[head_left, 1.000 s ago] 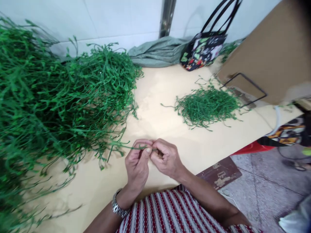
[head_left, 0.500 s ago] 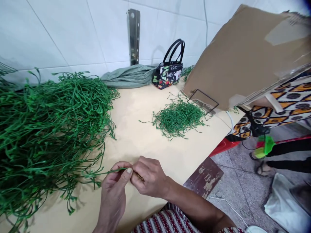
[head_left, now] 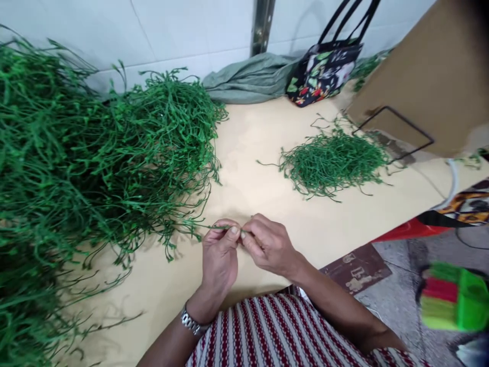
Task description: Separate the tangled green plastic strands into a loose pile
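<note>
– Fingers (head_left: 232, 234) in the head view: free or gripping?
– Gripping; left hand (head_left: 220, 257) and right hand (head_left: 270, 245) pinch one green stem (head_left: 206, 226) over the table (head_left: 244, 158); that one seems unfinished.
– And the rest?
– Large heap (head_left: 114, 158) at left, smaller pile (head_left: 336, 163) at right; which is finished, I cannot tell.

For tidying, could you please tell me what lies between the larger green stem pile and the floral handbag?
A crumpled grey-green sheet lies between them, in the head view.

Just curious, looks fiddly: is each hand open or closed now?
Left hand: closed, pinching a green stem.
Right hand: closed, apparently on the same stem's end.
</note>
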`<state>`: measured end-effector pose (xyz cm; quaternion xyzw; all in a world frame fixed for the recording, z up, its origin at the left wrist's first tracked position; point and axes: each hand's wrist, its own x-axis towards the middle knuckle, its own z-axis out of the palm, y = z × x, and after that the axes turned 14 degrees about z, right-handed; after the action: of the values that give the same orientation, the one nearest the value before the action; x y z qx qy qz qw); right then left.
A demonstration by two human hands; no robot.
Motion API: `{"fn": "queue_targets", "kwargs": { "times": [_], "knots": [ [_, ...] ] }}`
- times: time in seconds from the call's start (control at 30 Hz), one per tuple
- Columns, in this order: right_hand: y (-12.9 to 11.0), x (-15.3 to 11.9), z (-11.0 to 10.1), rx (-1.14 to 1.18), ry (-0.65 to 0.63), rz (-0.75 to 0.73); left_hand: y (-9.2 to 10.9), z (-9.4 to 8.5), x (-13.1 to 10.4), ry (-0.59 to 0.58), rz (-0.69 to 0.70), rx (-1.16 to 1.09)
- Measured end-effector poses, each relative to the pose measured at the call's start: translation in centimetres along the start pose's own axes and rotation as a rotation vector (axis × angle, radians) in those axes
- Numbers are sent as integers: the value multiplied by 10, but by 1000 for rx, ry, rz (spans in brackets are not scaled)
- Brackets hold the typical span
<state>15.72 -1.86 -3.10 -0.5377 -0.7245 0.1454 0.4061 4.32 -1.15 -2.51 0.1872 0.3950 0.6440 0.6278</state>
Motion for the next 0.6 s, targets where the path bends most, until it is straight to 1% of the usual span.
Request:
{"fn": "queue_targets", "kwargs": {
  "times": [0.17, 0.27, 0.37, 0.47, 0.5, 0.53, 0.6],
  "knots": [
    [-5, 3, 5, 100, -35, 115, -1, 0, 0, 55, -5, -21],
    [-5, 3, 6, 149, -50, 159, 0, 2, 0, 85, -21, -35],
    [-5, 3, 4, 246, -129, 252, 0, 3, -1, 79, -47, -42],
    [-7, 1, 4, 402, -227, 404, 2, 2, -1, 36, -59, -34],
    [-9, -1, 4, 472, -261, 427, 3, 2, 0, 27, -56, -26],
    [-10, -3, 4, 550, -302, 419, 4, 2, 1, 26, -44, -16],
    [-13, -6, 2, 675, -385, 339, 9, 3, 3, 22, 3, 11]
  ]
}}
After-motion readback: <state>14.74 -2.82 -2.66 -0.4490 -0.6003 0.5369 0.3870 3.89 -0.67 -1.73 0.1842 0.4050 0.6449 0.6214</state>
